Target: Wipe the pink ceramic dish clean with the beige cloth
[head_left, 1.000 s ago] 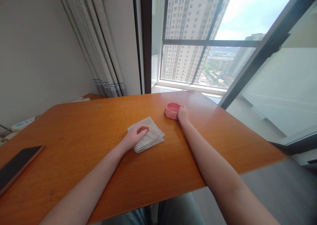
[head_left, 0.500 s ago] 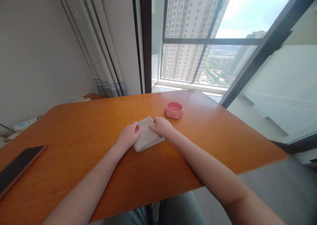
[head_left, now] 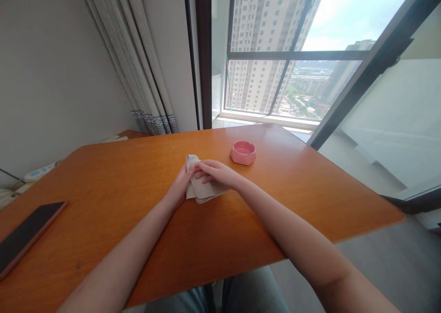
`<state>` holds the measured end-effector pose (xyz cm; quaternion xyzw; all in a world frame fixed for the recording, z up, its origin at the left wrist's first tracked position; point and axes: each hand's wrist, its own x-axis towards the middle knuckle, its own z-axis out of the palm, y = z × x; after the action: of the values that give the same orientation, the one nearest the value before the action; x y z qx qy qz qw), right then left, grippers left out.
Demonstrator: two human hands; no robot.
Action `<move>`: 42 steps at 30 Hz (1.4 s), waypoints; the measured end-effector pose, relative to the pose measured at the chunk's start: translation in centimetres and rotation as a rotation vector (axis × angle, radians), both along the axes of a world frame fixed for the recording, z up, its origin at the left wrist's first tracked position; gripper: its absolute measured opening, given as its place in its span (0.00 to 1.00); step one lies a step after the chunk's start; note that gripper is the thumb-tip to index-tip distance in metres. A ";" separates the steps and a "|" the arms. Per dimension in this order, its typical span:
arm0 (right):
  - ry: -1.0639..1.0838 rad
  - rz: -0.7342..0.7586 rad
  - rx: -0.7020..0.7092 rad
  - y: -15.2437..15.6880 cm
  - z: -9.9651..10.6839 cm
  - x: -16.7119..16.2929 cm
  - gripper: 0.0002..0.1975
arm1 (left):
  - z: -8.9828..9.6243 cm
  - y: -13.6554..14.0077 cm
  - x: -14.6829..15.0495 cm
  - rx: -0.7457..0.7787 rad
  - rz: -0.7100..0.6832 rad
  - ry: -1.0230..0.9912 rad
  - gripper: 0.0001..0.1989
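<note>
A pale grey folded cloth lies on the wooden table in front of me, its left part lifted and turned up into a fold. My left hand grips that raised left side, thumb toward me and the other fingers mostly hidden behind the fabric. Across the top of the cloth rests my right hand, fingers stretched out to the left and slightly apart. Its fingertips reach the fold beside my left thumb. Just beyond my right hand, apart from it, stands a pink ashtray.
The orange-brown wooden table spreads out on both sides, its near edge just above my knees. A dark flat slab with a brown rim lies at the left. A white power strip is past the left edge. Behind are a curtain and a window.
My left hand has lifted the cloth's left side and folded it up. My right hand has slid left over the cloth, with its fingers straightened, toward my left hand.
</note>
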<state>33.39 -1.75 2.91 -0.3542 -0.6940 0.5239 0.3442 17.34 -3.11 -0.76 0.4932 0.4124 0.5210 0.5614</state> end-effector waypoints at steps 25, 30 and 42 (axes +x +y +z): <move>-0.752 -0.359 0.604 -0.4 -1.8 0.1 0.21 | 0.6 3.0 -8.8 0.413 0.539 1.241 0.21; -1.005 -0.211 0.395 -1.5 -4.0 -1.8 0.33 | -1.3 3.4 -7.2 0.284 0.031 1.375 0.25; -1.033 -0.390 0.430 0.3 -3.1 0.1 0.26 | 0.1 3.8 -9.9 0.228 0.156 1.135 0.18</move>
<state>33.45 -1.48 -0.21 -0.6065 -0.7844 0.0585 0.1158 7.46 0.72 -0.69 0.7205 0.6252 0.2563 0.1561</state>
